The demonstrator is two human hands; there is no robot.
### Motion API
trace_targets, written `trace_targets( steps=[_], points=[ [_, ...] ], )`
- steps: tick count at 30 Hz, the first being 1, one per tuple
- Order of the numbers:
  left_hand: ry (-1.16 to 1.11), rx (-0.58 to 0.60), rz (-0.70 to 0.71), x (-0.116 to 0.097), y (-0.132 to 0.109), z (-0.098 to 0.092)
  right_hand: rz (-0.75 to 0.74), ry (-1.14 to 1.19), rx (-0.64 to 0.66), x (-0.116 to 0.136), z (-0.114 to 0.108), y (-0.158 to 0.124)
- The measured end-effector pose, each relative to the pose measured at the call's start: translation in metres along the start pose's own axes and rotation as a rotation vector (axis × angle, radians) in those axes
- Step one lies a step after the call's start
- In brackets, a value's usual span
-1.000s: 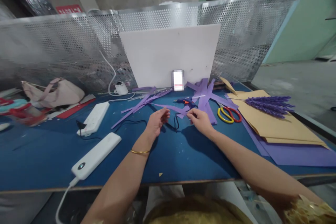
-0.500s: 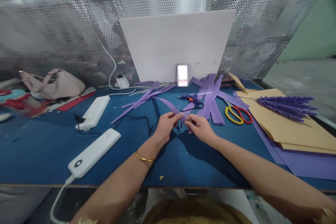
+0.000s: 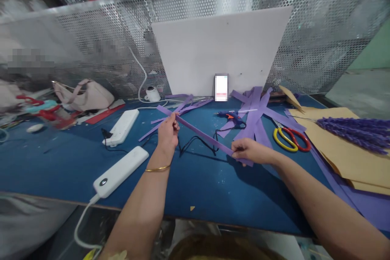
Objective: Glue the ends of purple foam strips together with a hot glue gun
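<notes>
A narrow purple paper strip point(image 3: 204, 134) is stretched between my two hands, slanting down to the right above the blue table. Its upper left part is pinched in my left hand point(image 3: 168, 128), and a short end sticks out past the fingers. My right hand point(image 3: 250, 151) grips the lower right part, with a bit of purple showing under the fingers. Behind the strip lies a blue glue gun point(image 3: 228, 115) with an orange trigger. More purple strips point(image 3: 254, 115) are heaped beyond my right hand, and folded purple strips point(image 3: 183, 107) lie beyond my left.
Scissors point(image 3: 284, 138) with yellow and red handles lie right of the heap. Further right, purple lavender stems point(image 3: 353, 132) rest on brown paper point(image 3: 341, 158). White power strips point(image 3: 122, 170) and cables occupy the left. A phone point(image 3: 221, 87) leans on a white board point(image 3: 219, 48).
My hands have moved apart, the left one up and left, the right one right and slightly down. The strip is now pulled straight between them. The view has shifted slightly left.
</notes>
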State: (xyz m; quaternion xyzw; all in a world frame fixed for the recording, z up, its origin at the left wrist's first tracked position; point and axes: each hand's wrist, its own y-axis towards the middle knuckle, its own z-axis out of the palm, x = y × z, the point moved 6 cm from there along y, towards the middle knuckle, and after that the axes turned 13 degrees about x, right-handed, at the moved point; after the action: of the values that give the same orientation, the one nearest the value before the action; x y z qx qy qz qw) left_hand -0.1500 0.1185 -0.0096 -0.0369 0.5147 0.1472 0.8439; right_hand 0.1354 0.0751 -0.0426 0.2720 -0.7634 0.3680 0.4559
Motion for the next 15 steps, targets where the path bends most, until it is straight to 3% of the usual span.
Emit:
trace_targets(
  steps=[5,8,15],
  points=[
    [0.002,-0.140,0.039,-0.010,0.005,-0.024,0.100,0.035,0.139,-0.014,-0.003,-0.006],
    [0.008,-0.196,0.067,-0.011,0.006,-0.030,0.116,0.014,0.156,-0.016,-0.006,-0.007],
    [-0.022,-0.211,0.098,-0.009,0.007,-0.034,0.142,-0.001,0.174,-0.016,-0.008,-0.009]
  ],
)
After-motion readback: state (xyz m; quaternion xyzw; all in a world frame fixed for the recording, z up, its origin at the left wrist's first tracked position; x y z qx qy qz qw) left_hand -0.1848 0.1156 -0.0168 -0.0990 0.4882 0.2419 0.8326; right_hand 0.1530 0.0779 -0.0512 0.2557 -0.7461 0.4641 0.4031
